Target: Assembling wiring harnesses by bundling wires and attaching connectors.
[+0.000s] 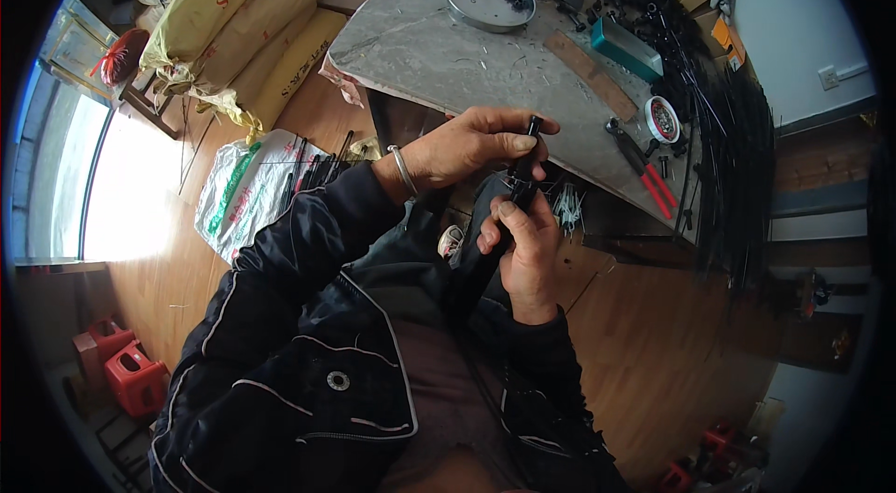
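Left hand [487,142] and right hand [525,241] clamp a black part [534,127], seemingly two pieces meeting, in front of the grey table [420,45], where a steel dish [502,25], teal box [618,53] and red-handled pliers [644,168] lie near dark parts [653,3].

Brownish wood-plank floor [644,344] under you. Bright window [51,185] at your left, daylight [140,157] washing out the floor just beside it. Grey, marble-patterned bench [411,45] in front of you. Pale wall [812,17] to your right, white socket [828,77] mounted on it, dark skirting [833,114] below. Red plastic stools [131,377] low at your left.
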Available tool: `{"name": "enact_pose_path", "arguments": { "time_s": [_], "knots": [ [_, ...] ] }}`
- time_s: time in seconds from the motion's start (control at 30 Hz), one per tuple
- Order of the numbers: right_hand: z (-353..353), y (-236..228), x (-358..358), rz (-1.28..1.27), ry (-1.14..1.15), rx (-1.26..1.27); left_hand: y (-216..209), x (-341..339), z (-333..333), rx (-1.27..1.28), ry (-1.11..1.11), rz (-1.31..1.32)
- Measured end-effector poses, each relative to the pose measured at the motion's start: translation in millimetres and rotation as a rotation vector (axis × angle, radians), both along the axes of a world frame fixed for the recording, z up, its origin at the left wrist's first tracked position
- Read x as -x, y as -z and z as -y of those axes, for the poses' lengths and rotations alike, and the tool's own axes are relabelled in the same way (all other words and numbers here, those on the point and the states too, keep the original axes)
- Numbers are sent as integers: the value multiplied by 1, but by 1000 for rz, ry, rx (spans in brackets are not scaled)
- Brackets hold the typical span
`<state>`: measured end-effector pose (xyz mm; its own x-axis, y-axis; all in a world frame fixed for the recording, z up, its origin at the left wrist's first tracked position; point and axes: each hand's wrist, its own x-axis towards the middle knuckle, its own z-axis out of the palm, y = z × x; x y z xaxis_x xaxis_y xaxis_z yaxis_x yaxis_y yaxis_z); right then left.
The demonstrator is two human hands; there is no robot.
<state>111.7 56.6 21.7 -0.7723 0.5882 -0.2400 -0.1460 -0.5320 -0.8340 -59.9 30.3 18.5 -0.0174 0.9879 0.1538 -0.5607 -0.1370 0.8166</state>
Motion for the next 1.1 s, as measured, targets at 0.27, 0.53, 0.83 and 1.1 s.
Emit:
{"name": "enact_pose_path", "arguments": {
  "time_s": [0.27, 0.53, 0.83, 1.1],
  "knots": [
    [0, 2, 1, 4, 4, -6, 2, 1, 2, 13, 29, 100],
    [1, 1, 3, 6, 25, -12, 4, 2, 6, 49, 35, 116],
    [-7, 12, 0, -90, -60, 83, 6, 1, 12, 72, 62, 254],
    [-9, 16, 1, -88, -54, 14, -1, -6, 12, 158, -76, 128]
  ]
}}
